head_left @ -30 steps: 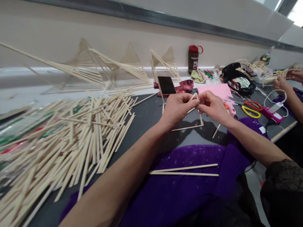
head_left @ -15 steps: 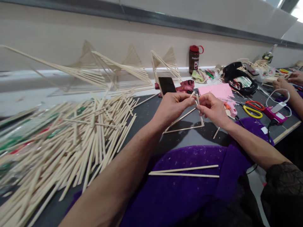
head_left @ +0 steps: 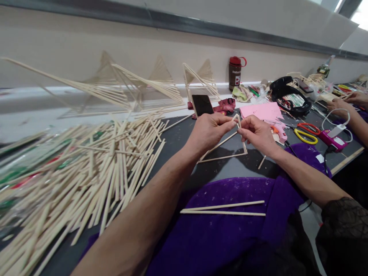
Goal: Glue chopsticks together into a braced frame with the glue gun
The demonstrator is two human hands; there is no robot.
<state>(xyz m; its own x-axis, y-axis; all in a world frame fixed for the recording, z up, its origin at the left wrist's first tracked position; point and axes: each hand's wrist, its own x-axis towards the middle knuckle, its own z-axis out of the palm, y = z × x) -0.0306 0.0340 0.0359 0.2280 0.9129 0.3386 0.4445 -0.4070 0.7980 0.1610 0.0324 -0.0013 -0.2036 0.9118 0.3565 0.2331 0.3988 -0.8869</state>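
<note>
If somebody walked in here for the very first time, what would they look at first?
Probably the big pile of sticks on the left and the bright purple cloth at the front. Then, in the middle, the left hand and right hand pinching a stick frame. Twisty stick models stand behind, by the wall.

The left hand [head_left: 211, 130] and right hand [head_left: 256, 133] pinch a stick frame [head_left: 222, 157]. Left of the frame lies a heap of sticks [head_left: 115, 165]; behind it, a phone [head_left: 202, 105]; in front, two sticks [head_left: 224, 212].
</note>
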